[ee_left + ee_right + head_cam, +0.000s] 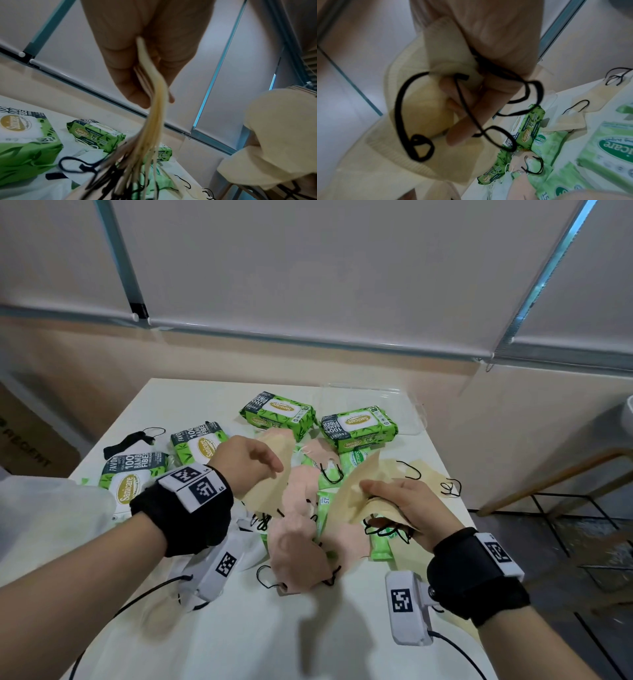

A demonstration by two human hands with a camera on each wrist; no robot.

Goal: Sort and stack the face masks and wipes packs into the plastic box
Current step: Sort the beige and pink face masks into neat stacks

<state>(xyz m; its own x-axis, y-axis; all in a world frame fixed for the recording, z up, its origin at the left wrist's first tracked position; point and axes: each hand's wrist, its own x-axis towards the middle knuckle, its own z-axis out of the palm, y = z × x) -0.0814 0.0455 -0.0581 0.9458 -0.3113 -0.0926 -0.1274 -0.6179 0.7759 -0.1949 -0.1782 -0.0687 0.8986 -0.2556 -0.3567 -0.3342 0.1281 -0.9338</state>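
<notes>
My left hand (255, 465) pinches a bunch of beige and pink face masks (274, 491) above the table's middle; the left wrist view shows that bunch (155, 108) edge on between thumb and fingers. Beside it, my right hand (371, 503) grips beige masks (352, 494) with black ear loops (412, 108). Loose pink masks (298, 556) and small light-green wipes packs (380, 546) lie under both hands. Big green wipes packs (279, 412) (359, 426) (200, 445) (128, 479) sit behind and to the left. The clear plastic box (404, 409) stands at the far right corner.
The white table (274, 638) carries a black mask (128, 440) at far left and more beige masks (428, 474) near its right edge. A white bag (51, 518) lies at left. A wooden stool (555, 484) stands off the table's right side.
</notes>
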